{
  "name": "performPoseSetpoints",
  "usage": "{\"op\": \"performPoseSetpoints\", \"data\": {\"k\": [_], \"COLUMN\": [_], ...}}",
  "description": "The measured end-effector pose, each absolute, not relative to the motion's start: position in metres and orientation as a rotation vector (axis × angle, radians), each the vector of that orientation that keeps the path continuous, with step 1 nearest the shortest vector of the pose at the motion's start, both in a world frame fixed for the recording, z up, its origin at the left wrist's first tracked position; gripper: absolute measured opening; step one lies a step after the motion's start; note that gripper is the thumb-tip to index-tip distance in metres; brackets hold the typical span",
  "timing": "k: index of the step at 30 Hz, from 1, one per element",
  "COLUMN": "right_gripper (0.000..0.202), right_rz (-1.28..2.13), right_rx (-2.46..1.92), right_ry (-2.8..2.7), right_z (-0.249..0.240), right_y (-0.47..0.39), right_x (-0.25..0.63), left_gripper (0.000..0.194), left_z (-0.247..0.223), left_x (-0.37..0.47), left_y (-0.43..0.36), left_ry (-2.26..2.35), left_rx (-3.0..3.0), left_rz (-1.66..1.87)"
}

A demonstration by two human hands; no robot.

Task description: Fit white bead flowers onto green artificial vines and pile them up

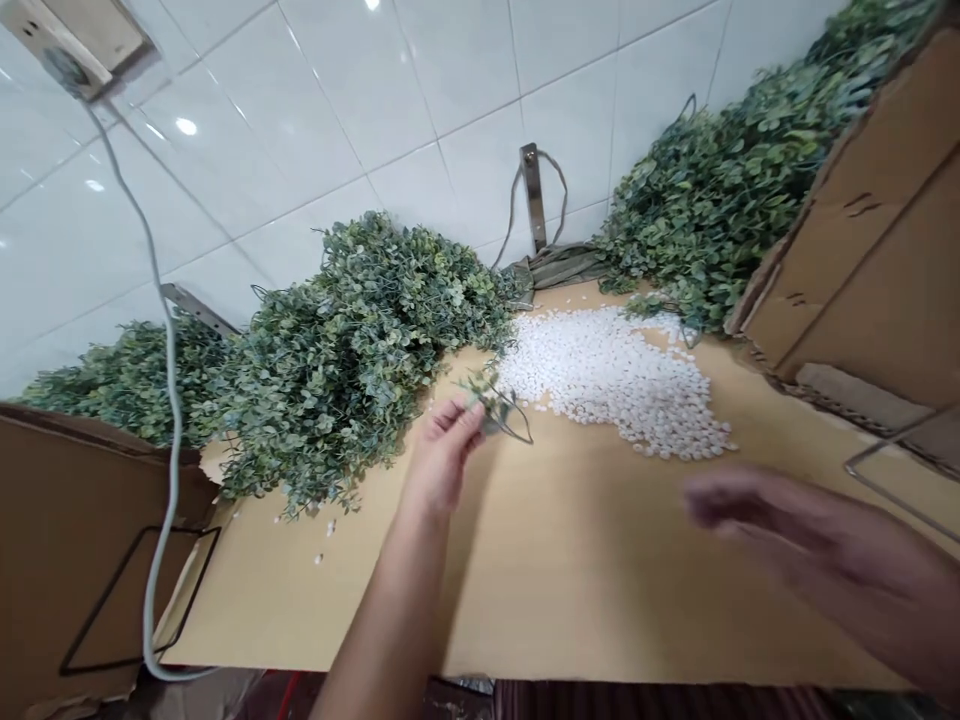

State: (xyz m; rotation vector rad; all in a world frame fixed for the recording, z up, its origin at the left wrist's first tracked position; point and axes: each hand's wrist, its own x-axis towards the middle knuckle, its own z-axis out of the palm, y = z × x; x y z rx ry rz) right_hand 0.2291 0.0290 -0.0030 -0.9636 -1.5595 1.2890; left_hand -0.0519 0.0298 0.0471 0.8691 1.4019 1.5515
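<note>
My left hand (450, 440) is closed in a pinch on a small artificial leaf sprig (491, 400), whose thin stem loops out to the right. The sprig hangs over the tan tabletop, just left of a spread of small white bead-like pieces (615, 375). On the right, my right hand (757, 515) is smeared by motion above the table, below the white pieces. Whether it holds anything cannot be made out. Left of my left hand lies a big heap of artificial green foliage (352, 350).
More green foliage (720, 190) is piled at the back right, beside a cardboard box (870, 220). Another cardboard box (67, 530) stands at the left, with a pale cable (169, 400) hanging before it. A metal bracket (532, 195) is fixed to the tiled wall (450, 90).
</note>
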Motion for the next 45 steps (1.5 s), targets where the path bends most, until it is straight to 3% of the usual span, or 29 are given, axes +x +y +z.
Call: {"op": "performPoseSetpoints", "data": {"k": [5, 9, 23, 38, 45], "right_gripper": [0.03, 0.018, 0.017, 0.013, 0.037], "right_rz": [1.198, 1.343, 1.908, 1.987, 1.927], "right_rx": [-0.904, -0.894, -0.84, -0.893, -1.035], "right_ry": [-1.841, -1.812, -0.945, -0.878, -0.999], "right_z": [0.016, 0.005, 0.001, -0.003, -0.005], "right_y": [0.042, 0.04, 0.043, 0.043, 0.041], "right_x": [0.168, 0.156, 0.171, 0.17, 0.169], "left_gripper": [0.026, 0.027, 0.017, 0.028, 0.023], "left_z": [0.017, 0.007, -0.008, -0.012, -0.008], "left_x": [0.01, 0.029, 0.04, 0.028, 0.009], "left_y": [-0.003, -0.011, -0.01, -0.016, -0.023], "left_ry": [1.232, 1.202, 1.313, 1.312, 1.438], "left_rx": [0.647, 0.603, 0.603, 0.781, 1.098], "left_rz": [1.477, 1.455, 1.487, 1.37, 1.099]}}
